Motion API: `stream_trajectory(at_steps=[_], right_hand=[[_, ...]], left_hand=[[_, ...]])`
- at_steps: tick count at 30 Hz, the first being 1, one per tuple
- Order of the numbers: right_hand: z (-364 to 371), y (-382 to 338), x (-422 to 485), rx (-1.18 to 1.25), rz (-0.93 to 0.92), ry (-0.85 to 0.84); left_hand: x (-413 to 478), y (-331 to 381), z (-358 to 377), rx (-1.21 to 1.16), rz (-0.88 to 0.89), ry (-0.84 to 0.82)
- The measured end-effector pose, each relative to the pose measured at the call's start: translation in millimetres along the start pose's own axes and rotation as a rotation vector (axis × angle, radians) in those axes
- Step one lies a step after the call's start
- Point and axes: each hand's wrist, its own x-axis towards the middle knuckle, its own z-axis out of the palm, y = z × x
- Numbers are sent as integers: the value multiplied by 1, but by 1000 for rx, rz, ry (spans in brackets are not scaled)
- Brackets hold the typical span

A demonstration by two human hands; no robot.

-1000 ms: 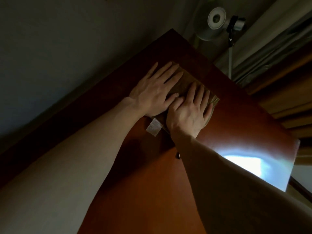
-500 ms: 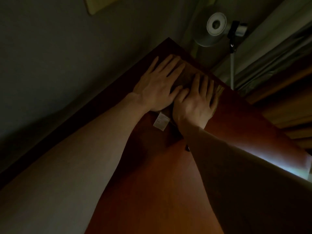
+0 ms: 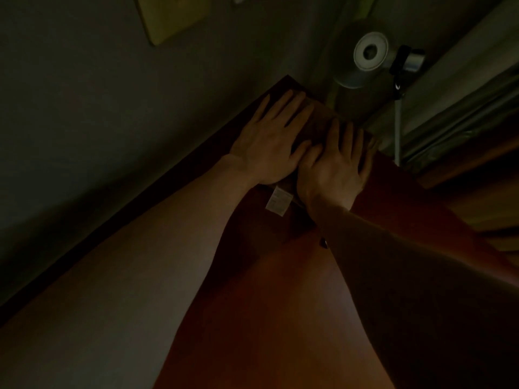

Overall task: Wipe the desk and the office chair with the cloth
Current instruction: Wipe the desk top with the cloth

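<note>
Starting from the left, the dim grey wall (image 3: 84, 108) carries a yellowish sheet (image 3: 171, 18), which the top edge cuts off. The left forearm crosses the picture and hides a large part of the reddish-brown tabletop (image 3: 280, 290). The left hand (image 3: 266, 144) lies flat, with straight and spread fingers, on the cloth (image 3: 320, 122) near the far corner of the tabletop, next to the wall. The cloth is brownish, and the two hands cover most of it; only a strip between them and its far edge show. A white label (image 3: 279, 202) sticks out from under the hands toward the person, but its print is too small to read. The right hand (image 3: 334, 169) lies just beside the left one, also flat with straight fingers, pressing the cloth at the right edge of the tabletop. A small dark thing (image 3: 324, 242) beside the right forearm is hard to make out. Beyond the corner stands a round grey device (image 3: 370, 51) on a thin white pole (image 3: 397, 136); I cannot tell if it is a lamp or a fan. At the far right hang folded curtains (image 3: 463, 102), dark and blurred.
</note>
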Motion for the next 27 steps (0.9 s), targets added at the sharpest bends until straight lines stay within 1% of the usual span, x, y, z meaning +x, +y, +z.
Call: stream_trajectory(at_steps=[13,22,27], right_hand=[[3,1,14,-4,-42,-21],[6,0,32,24,-84,-9],[7,-1,39,41,-98,-7]], left_hand=[[12,-2,0,-6,-34,-18],[22,-4,0,-3,-68,22],[29,-7,0,-15,-90,15]])
